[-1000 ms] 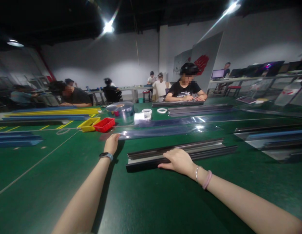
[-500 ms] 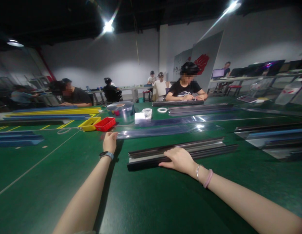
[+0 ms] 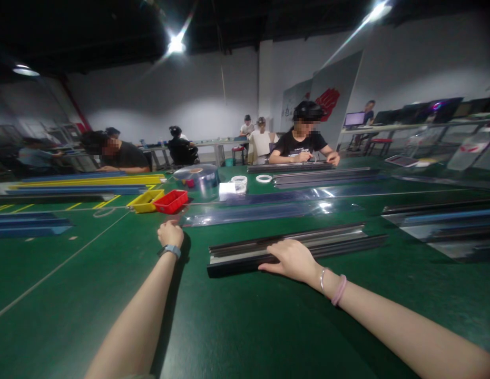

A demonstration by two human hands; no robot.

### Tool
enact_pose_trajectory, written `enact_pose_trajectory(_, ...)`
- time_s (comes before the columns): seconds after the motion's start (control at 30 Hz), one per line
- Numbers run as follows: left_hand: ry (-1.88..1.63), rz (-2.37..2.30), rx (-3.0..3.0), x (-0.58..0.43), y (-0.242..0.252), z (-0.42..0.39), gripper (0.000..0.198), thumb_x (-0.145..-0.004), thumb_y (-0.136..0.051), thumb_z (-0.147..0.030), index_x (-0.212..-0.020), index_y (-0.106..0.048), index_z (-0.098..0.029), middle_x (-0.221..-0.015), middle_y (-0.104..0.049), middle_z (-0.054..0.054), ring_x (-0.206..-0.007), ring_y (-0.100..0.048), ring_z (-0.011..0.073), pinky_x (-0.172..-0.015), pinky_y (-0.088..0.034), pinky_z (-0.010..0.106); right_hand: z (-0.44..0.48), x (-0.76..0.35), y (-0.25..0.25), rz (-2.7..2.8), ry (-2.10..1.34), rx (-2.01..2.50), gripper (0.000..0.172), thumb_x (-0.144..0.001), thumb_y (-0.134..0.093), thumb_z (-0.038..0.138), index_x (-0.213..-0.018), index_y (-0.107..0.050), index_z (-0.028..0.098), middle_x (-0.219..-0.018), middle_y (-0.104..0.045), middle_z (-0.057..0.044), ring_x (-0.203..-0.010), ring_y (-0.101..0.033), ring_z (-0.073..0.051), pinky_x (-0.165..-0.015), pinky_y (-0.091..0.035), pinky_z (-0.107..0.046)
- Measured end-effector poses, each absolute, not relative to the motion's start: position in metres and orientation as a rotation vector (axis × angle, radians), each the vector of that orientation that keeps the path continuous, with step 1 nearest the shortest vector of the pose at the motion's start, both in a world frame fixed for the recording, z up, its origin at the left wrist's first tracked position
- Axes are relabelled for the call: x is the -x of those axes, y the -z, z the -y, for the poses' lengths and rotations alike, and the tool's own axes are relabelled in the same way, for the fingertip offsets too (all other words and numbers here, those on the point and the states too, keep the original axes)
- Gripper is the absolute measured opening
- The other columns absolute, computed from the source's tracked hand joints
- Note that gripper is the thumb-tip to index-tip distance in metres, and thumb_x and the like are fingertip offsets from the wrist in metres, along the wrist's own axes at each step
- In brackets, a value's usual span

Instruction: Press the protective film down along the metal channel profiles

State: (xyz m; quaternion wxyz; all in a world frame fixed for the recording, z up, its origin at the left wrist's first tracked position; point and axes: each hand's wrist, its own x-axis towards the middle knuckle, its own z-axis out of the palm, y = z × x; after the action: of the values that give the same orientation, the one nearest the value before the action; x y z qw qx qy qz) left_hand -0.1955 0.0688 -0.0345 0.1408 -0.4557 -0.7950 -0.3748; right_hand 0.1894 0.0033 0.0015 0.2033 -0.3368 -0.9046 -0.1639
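Right of centre on the green table, a dark metal profile [image 3: 237, 259] with a pale inner channel lies lengthwise. My right hand [image 3: 293, 259] rests over its middle, fingers across the top and thumb along the near side. My left hand [image 3: 170, 234] is on the left, fingers curled, near the left end of a clear plastic strip [image 3: 245, 215]; what its fingertips hold, if anything, is hidden. Just beyond that hand stand a red bin [image 3: 171, 201] and a yellow bin [image 3: 147, 201].
Behind the strip are a clear film roll [image 3: 205, 181], a white ring [image 3: 264, 179] and more profiles [image 3: 324, 176]. Further profiles lie left [image 3: 29, 223] and right [image 3: 458, 217]. A person in black [image 3: 302, 145] sits across the table.
My left hand has moved slightly left and toward me, away from the strip's end, and its fingers have curled in. My right hand stays on the profile.
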Motion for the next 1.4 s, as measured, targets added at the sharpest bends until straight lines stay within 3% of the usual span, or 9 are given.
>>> enact_pose_trajectory(0.13,1.011,2.323,1.346,0.190,0.033,-0.071,0.024,-0.071,-0.043,-0.030,-0.084,-0.059,-0.018,-0.091,-0.052,0.014,-0.088,-0.046,0.0298,-0.071,-0.035,0.045,-0.003,-0.189,-0.001,2.512,0.453,0.929,0.050,-0.075,-0.032,0.061,-0.068,-0.056,0.017,-0.059,-0.057,-0.004,-0.060,-0.052,-0.014,-0.060,-0.029,-0.025)
enact_pose_trajectory(0.43,0.794,2.177,1.677,0.171,0.031,-0.072,0.036,-0.068,-0.045,-0.051,-0.070,-0.059,-0.018,-0.103,-0.050,0.011,-0.100,-0.036,0.0297,-0.083,-0.025,0.046,-0.004,-0.189,-0.001,2.515,0.461,0.931,0.051,-0.075,-0.030,0.061,-0.066,-0.055,0.017,-0.057,-0.056,-0.004,-0.059,-0.051,-0.014,-0.059,-0.028,-0.025)
enact_pose_trajectory(0.8,0.995,2.084,1.872,0.175,0.031,-0.077,0.020,-0.070,-0.049,-0.038,-0.080,-0.052,-0.020,-0.095,-0.056,0.005,-0.096,-0.045,0.0220,-0.083,-0.031,0.036,-0.003,-0.189,-0.002,2.519,0.453,0.946,0.052,-0.075,-0.030,0.062,-0.067,-0.056,0.017,-0.059,-0.057,-0.004,-0.060,-0.052,-0.014,-0.060,-0.029,-0.025)
enact_pose_trajectory(1.07,1.242,2.105,1.959,0.178,0.032,-0.076,0.029,-0.072,-0.048,-0.035,-0.096,-0.044,-0.021,-0.082,-0.060,0.001,-0.074,-0.057,0.0139,-0.069,-0.040,0.025,-0.003,-0.189,-0.001,2.527,0.446,0.952,0.051,-0.075,-0.031,0.061,-0.068,-0.055,0.017,-0.059,-0.057,-0.004,-0.060,-0.052,-0.015,-0.061,-0.029,-0.025)
enact_pose_trajectory(1.4,1.316,2.122,1.940,0.180,0.032,-0.076,0.039,-0.068,-0.052,-0.037,-0.102,-0.042,-0.019,-0.074,-0.060,-0.001,-0.072,-0.057,0.0144,-0.068,-0.040,0.026,-0.002,-0.189,-0.003,2.534,0.445,0.962,0.051,-0.075,-0.030,0.062,-0.068,-0.055,0.018,-0.059,-0.056,-0.003,-0.060,-0.052,-0.015,-0.061,-0.029,-0.025)
